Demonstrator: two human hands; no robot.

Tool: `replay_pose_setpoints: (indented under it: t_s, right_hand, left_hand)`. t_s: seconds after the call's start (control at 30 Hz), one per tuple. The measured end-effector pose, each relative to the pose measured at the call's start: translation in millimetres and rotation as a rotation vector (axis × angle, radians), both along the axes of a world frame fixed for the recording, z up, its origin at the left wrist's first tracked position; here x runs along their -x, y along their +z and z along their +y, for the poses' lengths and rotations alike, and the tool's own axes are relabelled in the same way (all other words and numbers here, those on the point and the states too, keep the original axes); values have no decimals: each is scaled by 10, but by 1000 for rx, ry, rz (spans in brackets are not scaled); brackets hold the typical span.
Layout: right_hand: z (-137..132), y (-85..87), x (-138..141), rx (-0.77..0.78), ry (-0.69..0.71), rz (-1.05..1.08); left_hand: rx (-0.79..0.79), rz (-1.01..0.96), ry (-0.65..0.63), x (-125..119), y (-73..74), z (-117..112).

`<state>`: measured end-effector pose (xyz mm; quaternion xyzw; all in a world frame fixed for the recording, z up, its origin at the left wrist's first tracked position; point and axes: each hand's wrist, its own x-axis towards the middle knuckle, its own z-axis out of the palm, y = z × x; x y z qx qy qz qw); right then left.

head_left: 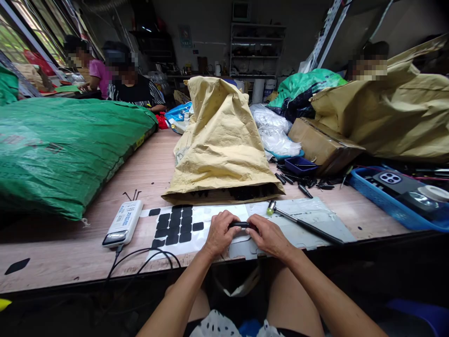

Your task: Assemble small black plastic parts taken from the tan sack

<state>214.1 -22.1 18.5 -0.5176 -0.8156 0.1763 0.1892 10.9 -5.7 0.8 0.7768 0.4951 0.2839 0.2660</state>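
Both hands meet at the table's front edge, pinching a small black bar-shaped part (pixel 242 225) between them. My left hand (pixel 220 232) grips its left end with curled fingers; my right hand (pixel 267 235) grips its right end. They rest over a white sheet (pixel 206 220) that carries several black rectangular pads (pixel 176 225) and a grey metal plate (pixel 308 220). A small hammer (pixel 301 223) with a yellow-green head lies on the plate just right of my right hand.
A tan paper sack (pixel 220 140) with black parts at its mouth stands behind the sheet. A white power bank (pixel 123 223) with a cable lies left. A green sack (pixel 63 150) fills the left. Loose black parts (pixel 298 180), a cardboard box (pixel 322 145) and a blue tray (pixel 396 196) sit right. Other people sit far back.
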Motion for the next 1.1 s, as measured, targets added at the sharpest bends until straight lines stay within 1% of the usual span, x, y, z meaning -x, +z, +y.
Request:
replay_pose_setpoints:
  t_s: [0.07,0.17,0.37,0.5,0.63,0.7,0.8,0.9,0.97,1.03,1.1]
  right_hand:
    - [-5,29,-5,17,-6,-16]
    - [-10,21,17,10,-45,-54]
    - [35,-91,90,50,-102,-57]
    - [65,-142,176,41,-129,-41]
    - [45,-110,225,32,-148,-40]
    - [39,-74,173,47,-141,-25]
    - [61,-34,-47,36,-155,50]
    - [96,-23,-338,-53,-272,104]
    - [95,-19,-456,-87,-307,78]
    - [68,-8,-452,-95,-235,35]
    - [36,7,-339,-105,-115,-15]
  left_hand:
    - [1,-18,15,4,-7,-3]
    - [12,-17,26,9,-40,2]
    - [4,-19,49,-2,-94,11]
    - [-6,-50,56,-2,-107,20]
    - [-5,-68,68,6,-116,22]
    - [-1,-66,68,6,-115,18]
    - [10,-66,78,2,-111,16]
    - [26,-69,89,0,-107,17]
    - [29,-72,88,0,-99,17]
    - [30,-74,88,2,-89,15]
    - [30,-73,82,4,-80,13]
